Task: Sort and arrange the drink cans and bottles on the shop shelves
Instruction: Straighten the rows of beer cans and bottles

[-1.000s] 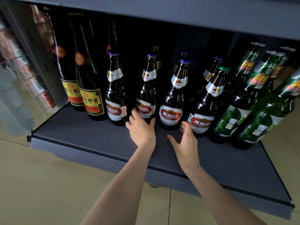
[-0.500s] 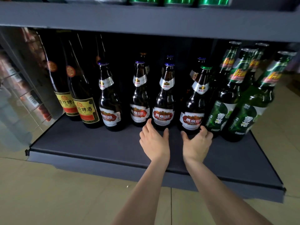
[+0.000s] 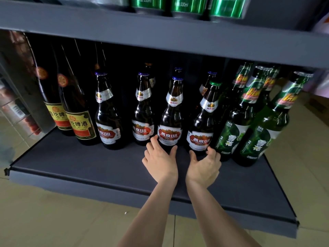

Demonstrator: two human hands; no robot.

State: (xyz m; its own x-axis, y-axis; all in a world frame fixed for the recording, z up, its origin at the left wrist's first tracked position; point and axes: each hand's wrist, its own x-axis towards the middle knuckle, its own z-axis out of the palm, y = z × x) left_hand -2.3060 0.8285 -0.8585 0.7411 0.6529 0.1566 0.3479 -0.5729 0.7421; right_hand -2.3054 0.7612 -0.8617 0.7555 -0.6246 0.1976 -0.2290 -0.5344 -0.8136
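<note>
2 brown U8 bottles at front of the bottom shelf (image 3: 89,168) are the active pair: third brown bottle (image 3: 170,120) and fourth brown bottle (image 3: 203,125), right of centre. Left hand (image 3: 160,163) cups the base of the third, thumb and fingers spread around it, touching the glass low down, not closed tight. Right hand (image 3: 204,166) does the same at the fourth's base, fingers half curled; can't tell if it has full grip. Low hold looks meant for sliding, not lifting, probably to square up the front row. Left of them 2 more U8 bottles (image 3: 108,122), then tall yellow-label bottles (image 3: 80,122). Green bottles (image 3: 236,125) just right, close to the right hand. Green cans (image 3: 188,6) on the shelf above.
</note>
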